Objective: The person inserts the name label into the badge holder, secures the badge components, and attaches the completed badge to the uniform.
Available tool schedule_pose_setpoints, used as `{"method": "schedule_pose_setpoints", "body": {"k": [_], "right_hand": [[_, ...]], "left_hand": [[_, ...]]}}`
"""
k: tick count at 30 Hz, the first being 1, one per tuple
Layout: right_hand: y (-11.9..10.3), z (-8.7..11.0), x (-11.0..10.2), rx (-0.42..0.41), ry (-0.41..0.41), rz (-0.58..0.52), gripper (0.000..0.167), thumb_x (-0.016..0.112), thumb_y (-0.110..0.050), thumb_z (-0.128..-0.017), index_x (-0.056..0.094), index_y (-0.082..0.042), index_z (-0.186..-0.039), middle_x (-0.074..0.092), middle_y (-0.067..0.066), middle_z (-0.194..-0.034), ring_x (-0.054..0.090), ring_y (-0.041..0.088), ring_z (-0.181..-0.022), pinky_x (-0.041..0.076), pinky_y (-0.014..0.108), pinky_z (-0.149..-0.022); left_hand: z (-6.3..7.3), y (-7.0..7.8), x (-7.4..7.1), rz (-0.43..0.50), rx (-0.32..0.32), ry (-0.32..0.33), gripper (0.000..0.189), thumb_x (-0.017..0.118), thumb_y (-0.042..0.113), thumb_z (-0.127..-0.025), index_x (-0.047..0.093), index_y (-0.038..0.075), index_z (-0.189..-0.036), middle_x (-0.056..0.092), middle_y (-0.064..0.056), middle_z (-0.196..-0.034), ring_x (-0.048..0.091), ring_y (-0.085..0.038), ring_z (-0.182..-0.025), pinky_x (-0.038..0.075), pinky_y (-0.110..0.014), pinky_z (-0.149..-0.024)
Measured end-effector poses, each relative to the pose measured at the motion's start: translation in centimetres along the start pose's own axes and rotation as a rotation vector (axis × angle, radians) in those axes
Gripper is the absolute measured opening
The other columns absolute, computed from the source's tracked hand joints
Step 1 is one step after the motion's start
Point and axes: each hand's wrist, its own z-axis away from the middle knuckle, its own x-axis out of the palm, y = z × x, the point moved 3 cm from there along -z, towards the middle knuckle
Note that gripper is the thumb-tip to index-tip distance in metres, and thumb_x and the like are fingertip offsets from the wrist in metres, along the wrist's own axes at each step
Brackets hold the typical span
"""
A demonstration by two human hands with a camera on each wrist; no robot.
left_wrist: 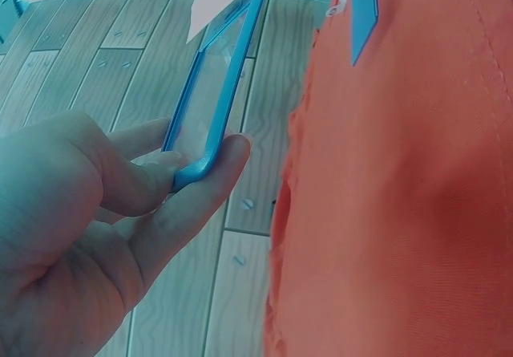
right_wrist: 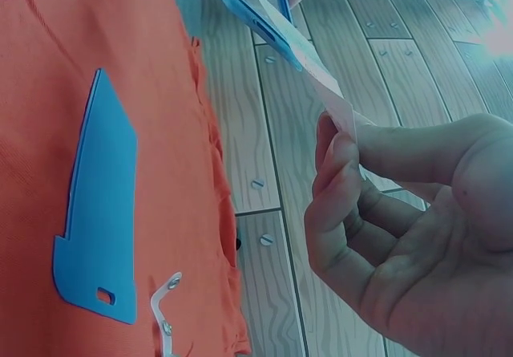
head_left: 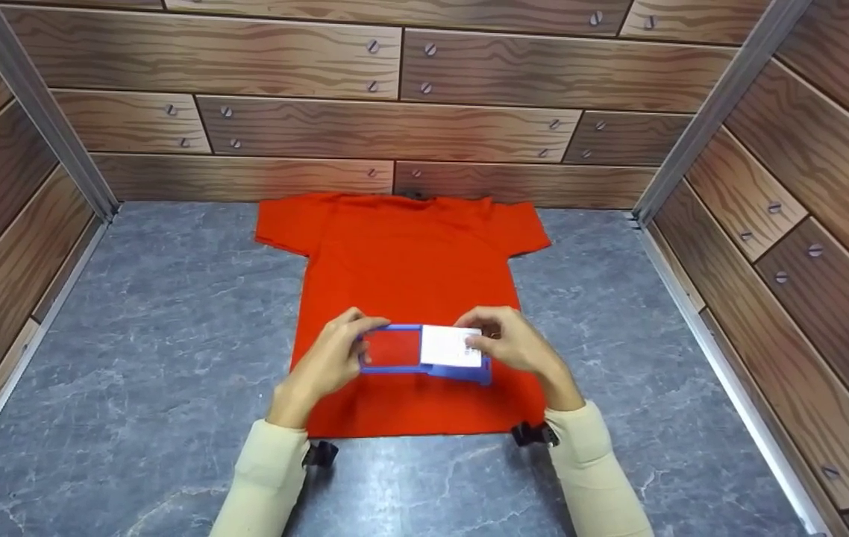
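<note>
On the left side, a person's left hand, its cream sleeve reaching up from below, grips the end of a blue frame between thumb and fingers; the frame is held above a red T-shirt that lies spread flat on the grey bench; to the right, a white card overlaps the frame's right part, though how far it sits inside cannot be told; under the card, a blue panel with a small slot lies on the shirt, and near its slotted end is a pale strap with metal snaps; furthest right, the right hand pinches the card's right end between thumb and fingers.
</note>
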Motion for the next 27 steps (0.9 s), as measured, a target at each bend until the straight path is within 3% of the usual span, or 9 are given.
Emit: {"method": "schedule_pose_setpoints", "body": {"k": [10,27], "right_hand": [[0.11,-0.27,0.38,0.0,-0.021,-0.027,0.018,0.071,0.0,-0.094,0.076,-0.004,-0.11,0.075,0.017,-0.101,0.057,0.016,-0.075,0.049,0.02,-0.067],[0.54,-0.27,0.63,-0.016,-0.028,-0.038,0.018,0.071,-0.002,-0.094,0.076,-0.004,-0.111,0.075,0.018,-0.102,0.058,0.018,-0.076,0.049,0.019,-0.067]], "left_hand": [[0.06,0.06,-0.2,-0.013,0.005,0.004,0.048,0.065,-0.016,-0.089,0.069,0.006,-0.131,0.06,-0.008,-0.1,0.063,-0.011,-0.069,0.057,-0.022,-0.069],[0.03,0.35,-0.1,-0.018,0.0,-0.005,0.047,0.068,-0.013,-0.089,0.069,0.008,-0.131,0.06,-0.006,-0.1,0.061,-0.01,-0.07,0.059,-0.023,-0.073]]}}
